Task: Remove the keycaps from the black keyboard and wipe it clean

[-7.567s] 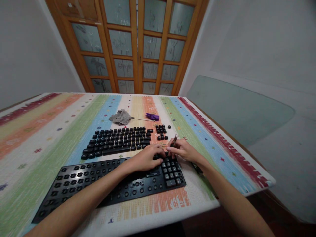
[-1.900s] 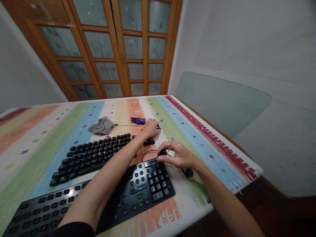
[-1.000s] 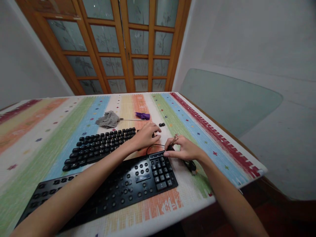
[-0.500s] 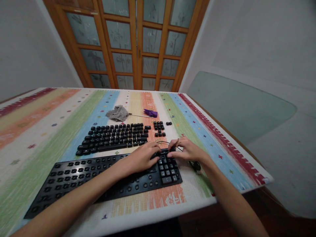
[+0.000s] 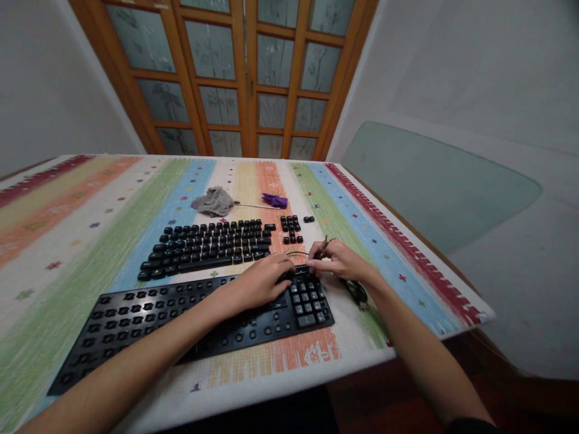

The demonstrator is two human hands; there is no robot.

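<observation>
A black keyboard (image 5: 235, 328) lies at a slant on the table, most of its keycaps off and the number pad keys (image 5: 307, 301) still in place. My left hand (image 5: 269, 278) is closed on its far side beside the number pad, thumb on the top surface and fingers bent over toward the back edge. At the keyboard's far right corner, my right hand (image 5: 332, 258) pinches a slim dark tool (image 5: 322, 248), whose pointed end sticks up above the fingers. The tool's lower end is hidden, so its kind is unclear.
Removed black keycaps (image 5: 212, 244) lie in rows behind the keyboard. Farther back are a grey cloth (image 5: 213, 201), a thin rod (image 5: 253, 206) and a purple cloth-like item (image 5: 274, 200). A coiled black cable (image 5: 356, 292) lies under my right wrist. The table edge (image 5: 443, 241) runs along the right.
The view has shifted slightly. My right hand has tipped a little, and more of the slim tool shows above its fingers. My left hand stays on the keyboard.
</observation>
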